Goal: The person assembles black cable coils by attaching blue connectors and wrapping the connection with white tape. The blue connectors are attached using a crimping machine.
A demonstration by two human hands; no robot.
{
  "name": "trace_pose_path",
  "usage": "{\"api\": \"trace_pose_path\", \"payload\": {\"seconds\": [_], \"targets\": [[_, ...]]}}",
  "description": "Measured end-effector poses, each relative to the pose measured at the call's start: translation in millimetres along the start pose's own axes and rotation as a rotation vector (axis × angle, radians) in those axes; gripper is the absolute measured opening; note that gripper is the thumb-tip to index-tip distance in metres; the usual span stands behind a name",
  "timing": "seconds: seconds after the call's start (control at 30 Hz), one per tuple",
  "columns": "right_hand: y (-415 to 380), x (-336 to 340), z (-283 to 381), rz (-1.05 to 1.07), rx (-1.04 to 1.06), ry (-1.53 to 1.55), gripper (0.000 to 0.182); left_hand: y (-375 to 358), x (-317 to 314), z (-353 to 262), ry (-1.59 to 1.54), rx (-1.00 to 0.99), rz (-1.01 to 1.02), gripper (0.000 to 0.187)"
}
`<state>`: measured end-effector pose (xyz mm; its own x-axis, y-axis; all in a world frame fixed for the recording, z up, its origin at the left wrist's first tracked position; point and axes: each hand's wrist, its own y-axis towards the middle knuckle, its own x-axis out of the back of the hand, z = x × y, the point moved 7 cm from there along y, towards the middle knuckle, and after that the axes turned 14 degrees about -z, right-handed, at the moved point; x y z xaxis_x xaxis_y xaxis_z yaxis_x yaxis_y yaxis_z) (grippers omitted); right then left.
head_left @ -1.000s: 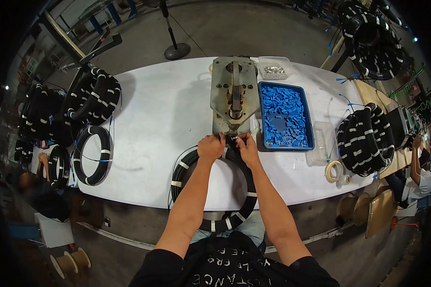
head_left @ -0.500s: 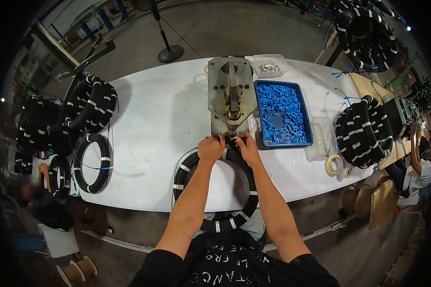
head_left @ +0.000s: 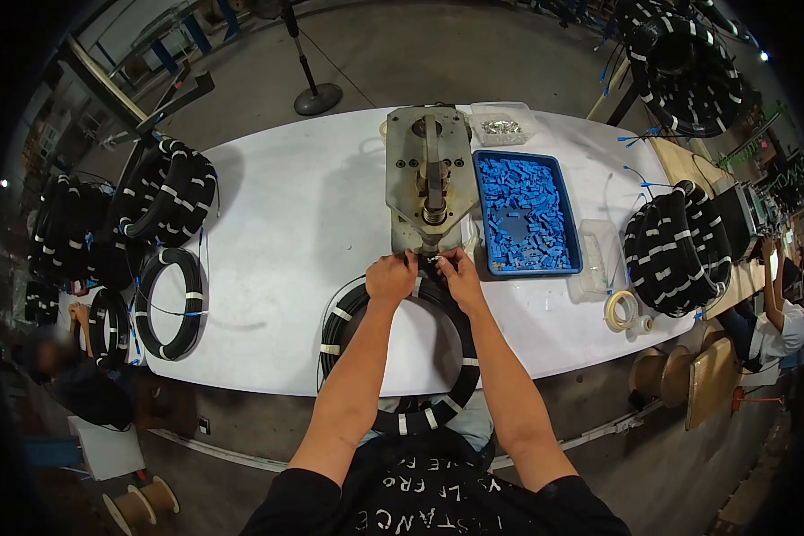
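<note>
My left hand [head_left: 390, 279] is closed, its fingertips pinched at the front foot of a metal bench press [head_left: 406, 192]. Facing it, my right hand [head_left: 459, 278] pinches at the same spot, where a tiny pale piece shows by the fingertips. What either hand holds is too small or hidden to name. Below my hands and forearms, a black cable coil [head_left: 469, 344] bound with white tape bands rests partly on the table and partly over my lap. A loose strand of it curves up toward my left hand.
A blue tray [head_left: 583, 259] of small blue connectors stands right of the press, beside clear bins [head_left: 501, 125]. Tape rolls [head_left: 622, 310] lie at the right edge. Cable coils [head_left: 677, 248] stack on both sides. People work at far left and right.
Both hands stay at the press foot with nearly the same pinch. The whole view has shifted very slightly; nothing else has visibly moved.
</note>
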<state>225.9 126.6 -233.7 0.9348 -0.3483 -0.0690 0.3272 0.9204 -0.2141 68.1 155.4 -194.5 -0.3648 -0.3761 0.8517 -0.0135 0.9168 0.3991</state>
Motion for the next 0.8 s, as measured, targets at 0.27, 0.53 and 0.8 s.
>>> {"api": "trace_pose_path", "payload": {"seconds": [0.27,0.53,0.8], "targets": [[0,0,0,-0.003,0.024,0.004,0.011,1,2,-1,-0.010,-0.033,-0.041,0.047],[0,1,0,0.008,0.021,0.006,0.010,0,-2,1,-0.017,-0.043,-0.026,0.046],[-1,1,2,0.001,0.031,-0.040,0.010,2,-6,5,-0.005,0.076,0.119,0.050]]}}
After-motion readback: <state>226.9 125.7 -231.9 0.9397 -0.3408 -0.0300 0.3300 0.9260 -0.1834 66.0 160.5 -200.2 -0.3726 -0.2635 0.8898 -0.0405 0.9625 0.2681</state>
